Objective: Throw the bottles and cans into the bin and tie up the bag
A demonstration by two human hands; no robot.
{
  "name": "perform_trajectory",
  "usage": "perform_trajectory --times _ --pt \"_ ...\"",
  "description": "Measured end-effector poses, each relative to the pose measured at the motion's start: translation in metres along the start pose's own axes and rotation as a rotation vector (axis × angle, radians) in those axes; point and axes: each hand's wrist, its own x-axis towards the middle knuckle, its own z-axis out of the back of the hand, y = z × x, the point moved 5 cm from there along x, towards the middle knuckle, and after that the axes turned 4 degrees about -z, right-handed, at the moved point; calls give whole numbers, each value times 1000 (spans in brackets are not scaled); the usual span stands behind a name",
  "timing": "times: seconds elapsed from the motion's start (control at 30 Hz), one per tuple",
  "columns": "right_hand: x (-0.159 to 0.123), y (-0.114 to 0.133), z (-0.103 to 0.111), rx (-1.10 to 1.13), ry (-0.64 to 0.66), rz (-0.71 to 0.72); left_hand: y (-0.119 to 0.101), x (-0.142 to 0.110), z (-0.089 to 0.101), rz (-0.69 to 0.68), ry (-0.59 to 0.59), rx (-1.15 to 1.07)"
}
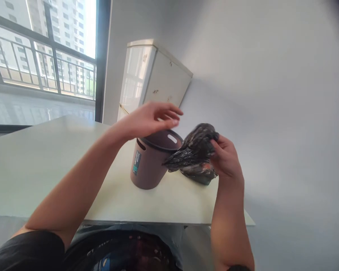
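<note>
A crumpled black plastic bag point(193, 145) is pinched in my right hand point(227, 154), raised just right of the bin. My left hand point(155, 118) is over the near rim of the purple-brown trash bin point(149, 165), fingers stretched out and apart, with nothing in them. The bin stands upright on the table, with a dark rim, handle slots and a blue-green label. No liner shows in the part of its inside that I can see. Behind and below the held bag lies another dark plastic bundle point(199, 174), partly hidden by my right hand.
The pale table point(59, 169) stretches to the left, its near edge close to my body. A white cabinet point(166, 75) stands behind the bin. The wall point(285, 113) borders the table on the right; a window point(42, 49) is at the left.
</note>
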Motion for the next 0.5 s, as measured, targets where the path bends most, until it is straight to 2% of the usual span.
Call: perform_trajectory --times 0.07,0.1,0.2,0.27,0.37,0.43,0.5 --pt "20 16 -33 1 53 21 -11 -4 -8 -30 102 -146" --pt "28 22 -47 19 75 28 -13 -6 -10 -30 113 -179" --pt "50 33 -72 100 89 57 -8 -7 -3 -2 31 -168" --pt "59 37 -74 116 57 91 -4 -5 9 1 -64 -145" --pt "62 45 -67 63 29 135 0 -3 28 -12 -189 -183" --pt "56 51 -65 -56 126 127 4 -3 35 12 -242 -262" --pt "45 55 -70 -253 332 61 10 -5 36 53 -287 -280"
